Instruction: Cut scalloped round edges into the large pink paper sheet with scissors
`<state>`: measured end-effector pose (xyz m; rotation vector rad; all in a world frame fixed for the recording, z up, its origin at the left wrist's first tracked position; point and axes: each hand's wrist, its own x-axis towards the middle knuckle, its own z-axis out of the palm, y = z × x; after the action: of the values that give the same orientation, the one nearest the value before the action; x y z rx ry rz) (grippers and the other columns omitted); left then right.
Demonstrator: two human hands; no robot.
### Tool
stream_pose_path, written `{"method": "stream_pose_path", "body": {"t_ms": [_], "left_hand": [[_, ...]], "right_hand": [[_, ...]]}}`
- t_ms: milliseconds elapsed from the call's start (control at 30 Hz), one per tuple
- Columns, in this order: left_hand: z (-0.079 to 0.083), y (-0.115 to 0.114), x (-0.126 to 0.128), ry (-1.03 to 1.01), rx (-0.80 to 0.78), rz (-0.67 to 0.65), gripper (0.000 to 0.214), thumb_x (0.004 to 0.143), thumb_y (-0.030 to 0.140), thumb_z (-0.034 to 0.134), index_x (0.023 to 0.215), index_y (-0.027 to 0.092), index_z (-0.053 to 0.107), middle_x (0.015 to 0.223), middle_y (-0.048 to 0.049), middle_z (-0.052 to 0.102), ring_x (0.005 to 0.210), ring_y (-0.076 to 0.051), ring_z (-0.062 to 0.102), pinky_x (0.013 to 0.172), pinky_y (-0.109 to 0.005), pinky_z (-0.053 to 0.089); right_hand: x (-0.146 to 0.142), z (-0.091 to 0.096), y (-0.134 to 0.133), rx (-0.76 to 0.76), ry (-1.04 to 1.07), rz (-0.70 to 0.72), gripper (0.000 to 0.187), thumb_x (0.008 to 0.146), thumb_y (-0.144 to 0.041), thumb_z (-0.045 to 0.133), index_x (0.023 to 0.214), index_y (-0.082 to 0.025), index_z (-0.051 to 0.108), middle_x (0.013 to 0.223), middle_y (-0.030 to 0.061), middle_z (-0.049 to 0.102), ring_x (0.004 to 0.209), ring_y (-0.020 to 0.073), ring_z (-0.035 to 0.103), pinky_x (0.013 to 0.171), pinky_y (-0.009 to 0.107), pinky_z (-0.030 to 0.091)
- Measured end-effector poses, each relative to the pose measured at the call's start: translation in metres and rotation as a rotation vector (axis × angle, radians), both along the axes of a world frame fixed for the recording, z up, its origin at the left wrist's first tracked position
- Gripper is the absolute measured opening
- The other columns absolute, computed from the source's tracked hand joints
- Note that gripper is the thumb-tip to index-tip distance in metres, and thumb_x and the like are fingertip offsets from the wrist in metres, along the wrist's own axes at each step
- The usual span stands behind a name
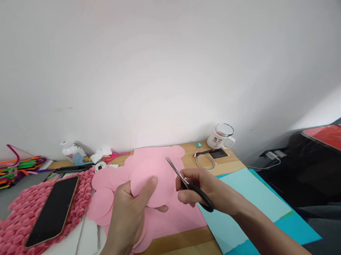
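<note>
White wall behind a wooden tabletop, with a pink circle held up between the left fingers.
Thumb above and a fingertip showing beneath, they pinch it from the left, probably to steady it while leaving its right edge free, over a pink sheet. Right of them, the right fingers grip the scissors, likely for control; whether these touch the circle is unclear. More circles lie left of the left fingers, seemingly kept aside.

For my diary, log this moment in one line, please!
left hand: holds rounded pink paper | right hand: holds black-handled scissors | below: pink paper sheet
</note>
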<state>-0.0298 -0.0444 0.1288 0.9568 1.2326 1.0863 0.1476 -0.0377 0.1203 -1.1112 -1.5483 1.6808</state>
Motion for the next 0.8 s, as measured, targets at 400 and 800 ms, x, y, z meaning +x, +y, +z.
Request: {"method": "stream_pose_path", "body": {"t_ms": [400,800], "left_hand": [[-0.0004,0.0029,-0.0032,0.032,0.039,-0.089,0.021,0.064,0.028,0.066,0.051,0.012,0.065,0.043,-0.0033,0.061,0.034,-0.012,0.052,0.033,-0.021,0.043],[0.0035,0.0051,-0.0063,0.106,0.033,-0.151,0.020,0.062,0.024,0.066,0.047,0.012,0.063,0.042,-0.0037,0.061,0.035,-0.013,0.052,0.034,-0.021,0.045]], "right_hand": [[0.0030,-0.0042,0.0023,-0.026,0.038,0.057,0.038,0.061,-0.046,0.073,0.071,-0.017,0.050,0.059,-0.0042,0.042,0.053,0.0088,0.036,0.045,0.021,0.026],[0.0035,-0.0038,0.0022,-0.021,-0.028,0.061,0.038,0.062,-0.046,0.073,0.074,-0.016,0.053,0.054,-0.0052,0.046,0.050,0.0087,0.041,0.045,0.021,0.030]]}}
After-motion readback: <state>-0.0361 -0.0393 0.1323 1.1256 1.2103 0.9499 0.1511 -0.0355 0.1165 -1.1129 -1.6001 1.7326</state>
